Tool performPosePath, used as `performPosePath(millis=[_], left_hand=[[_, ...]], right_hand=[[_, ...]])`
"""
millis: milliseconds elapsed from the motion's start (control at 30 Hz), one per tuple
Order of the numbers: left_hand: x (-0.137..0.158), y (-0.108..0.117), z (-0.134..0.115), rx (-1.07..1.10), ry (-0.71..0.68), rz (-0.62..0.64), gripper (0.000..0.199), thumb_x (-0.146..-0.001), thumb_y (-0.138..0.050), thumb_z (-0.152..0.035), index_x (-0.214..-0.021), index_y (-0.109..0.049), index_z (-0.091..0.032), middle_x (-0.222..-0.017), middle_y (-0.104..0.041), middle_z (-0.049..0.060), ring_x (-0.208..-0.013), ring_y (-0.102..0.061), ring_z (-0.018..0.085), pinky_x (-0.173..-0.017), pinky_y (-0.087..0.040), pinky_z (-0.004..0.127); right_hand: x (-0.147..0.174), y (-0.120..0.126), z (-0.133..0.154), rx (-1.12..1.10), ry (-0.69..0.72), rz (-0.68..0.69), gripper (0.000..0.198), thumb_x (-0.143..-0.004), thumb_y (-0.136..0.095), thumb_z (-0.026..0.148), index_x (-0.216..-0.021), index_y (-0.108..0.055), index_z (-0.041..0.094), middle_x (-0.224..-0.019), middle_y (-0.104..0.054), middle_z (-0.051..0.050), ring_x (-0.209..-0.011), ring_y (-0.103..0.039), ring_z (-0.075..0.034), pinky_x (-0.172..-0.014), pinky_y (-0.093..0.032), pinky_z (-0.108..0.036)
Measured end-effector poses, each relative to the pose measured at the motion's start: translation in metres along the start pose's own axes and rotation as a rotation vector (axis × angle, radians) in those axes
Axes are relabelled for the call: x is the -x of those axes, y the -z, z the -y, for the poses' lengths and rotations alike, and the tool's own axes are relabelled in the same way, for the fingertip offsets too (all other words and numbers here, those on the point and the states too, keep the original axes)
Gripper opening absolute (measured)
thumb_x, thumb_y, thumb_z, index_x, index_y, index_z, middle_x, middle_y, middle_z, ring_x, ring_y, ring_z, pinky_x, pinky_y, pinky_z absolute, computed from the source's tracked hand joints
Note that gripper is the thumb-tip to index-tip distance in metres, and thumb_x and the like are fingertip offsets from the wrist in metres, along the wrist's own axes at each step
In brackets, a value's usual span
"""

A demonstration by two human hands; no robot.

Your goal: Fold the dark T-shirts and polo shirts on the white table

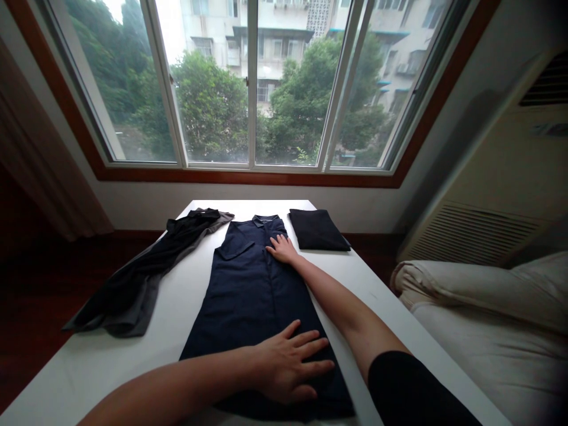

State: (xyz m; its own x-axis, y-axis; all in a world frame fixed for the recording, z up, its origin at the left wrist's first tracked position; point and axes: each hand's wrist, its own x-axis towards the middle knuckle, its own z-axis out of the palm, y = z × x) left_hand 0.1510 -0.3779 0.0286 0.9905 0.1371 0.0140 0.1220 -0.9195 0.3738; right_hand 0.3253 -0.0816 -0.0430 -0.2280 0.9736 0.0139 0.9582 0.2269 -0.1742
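Note:
A navy blue collared shirt (242, 296) lies spread lengthwise on the white table (177, 319), its collar toward the window. One short sleeve shows folded on its left upper side. My left hand (293, 364) rests flat on the lower part of the shirt, fingers spread and pointing right. Farther up, below the collar on the right side, my right hand (281, 248) lies on the cloth with its fingers apart. Neither hand grips the fabric. My left forearm covers part of the shirt's lower end.
A folded black garment (317, 229) lies at the table's far right. Loose black and grey clothes (146, 272) drape along the left edge. Beyond stands a window (252, 89); right of the table are a pale sofa (483, 296) and an air conditioner (497, 177).

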Motion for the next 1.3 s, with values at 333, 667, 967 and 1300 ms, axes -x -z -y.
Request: performPosePath(millis=[333, 667, 967, 1300], left_hand=[[-0.007, -0.007, -0.003, 0.097, -0.263, 0.058, 0.053, -0.106, -0.041, -0.029, -0.158, -0.048, -0.028, -0.166, -0.043, 0.002, -0.159, -0.031, 0.024, -0.13, -0.022, 0.059], [-0.015, 0.005, 0.002, 0.26, -0.327, -0.037, 0.045, -0.098, -0.045, -0.011, -0.138, -0.066, -0.019, -0.141, -0.069, 0.008, -0.134, -0.063, 0.021, -0.118, -0.045, 0.035], [0.028, 0.093, 0.023, 0.137, 0.065, -0.317, 0.033, -0.105, -0.051, -0.019, -0.129, -0.073, -0.021, -0.128, -0.075, 0.006, -0.127, -0.064, 0.02, -0.117, -0.044, 0.035], [0.093, 0.106, 0.092, -0.325, 0.508, -0.265, 0.042, -0.101, -0.064, -0.039, -0.141, -0.066, -0.029, -0.155, -0.056, 0.008, -0.156, -0.032, 0.037, -0.124, -0.033, 0.062]], right_hand=[[0.051, -0.006, 0.033, -0.051, 0.161, -0.035, 0.07, -0.107, -0.042, 0.062, -0.166, -0.037, 0.023, -0.173, -0.023, -0.013, -0.162, -0.016, -0.03, -0.13, -0.015, -0.05], [0.134, -0.003, 0.043, -0.092, 0.364, -0.016, 0.066, -0.108, -0.039, 0.063, -0.163, -0.044, 0.026, -0.173, -0.024, -0.01, -0.161, -0.018, -0.03, -0.13, -0.017, -0.052], [0.131, -0.003, 0.045, -0.062, 0.361, 0.024, 0.061, -0.109, -0.044, 0.055, -0.164, -0.04, 0.03, -0.174, -0.021, -0.004, -0.163, -0.014, -0.028, -0.132, -0.014, -0.048], [0.152, 0.006, 0.056, -0.088, 0.382, 0.078, 0.069, -0.107, -0.041, 0.067, -0.167, -0.035, 0.033, -0.175, -0.014, -0.006, -0.163, -0.01, -0.031, -0.131, -0.01, -0.054]])
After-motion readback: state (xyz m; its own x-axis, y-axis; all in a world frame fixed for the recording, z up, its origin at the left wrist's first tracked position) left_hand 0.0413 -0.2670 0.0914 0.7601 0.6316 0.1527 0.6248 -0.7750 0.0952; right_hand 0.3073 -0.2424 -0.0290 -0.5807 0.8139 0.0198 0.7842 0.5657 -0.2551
